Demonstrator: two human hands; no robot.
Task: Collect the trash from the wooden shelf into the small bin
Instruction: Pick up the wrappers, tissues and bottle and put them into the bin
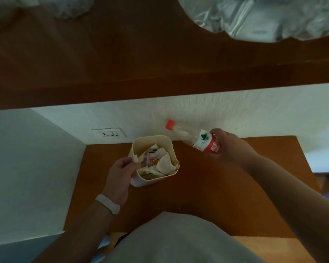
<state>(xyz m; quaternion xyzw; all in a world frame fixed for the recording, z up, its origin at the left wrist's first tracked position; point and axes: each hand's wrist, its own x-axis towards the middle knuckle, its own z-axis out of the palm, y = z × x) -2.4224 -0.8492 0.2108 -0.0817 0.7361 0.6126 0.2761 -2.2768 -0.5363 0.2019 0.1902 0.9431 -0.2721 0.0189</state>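
A small cream bin (137, 182) stands on the lower wooden shelf (226, 186) near the wall, filled with crumpled tissues and wrappers (160, 164). My left hand (120, 177) grips the bin's left rim. My right hand (230, 147) holds a clear plastic bottle (188, 138) with a red cap and red label, tilted in the air to the right of the bin, cap pointing toward the wall.
An upper wooden shelf (122, 59) runs overhead, with a silvery plastic bag (264, 16) at its right and a pale crumpled bag (70, 6) at its left. A wall socket (109, 133) sits behind the bin. White walls close in the left side.
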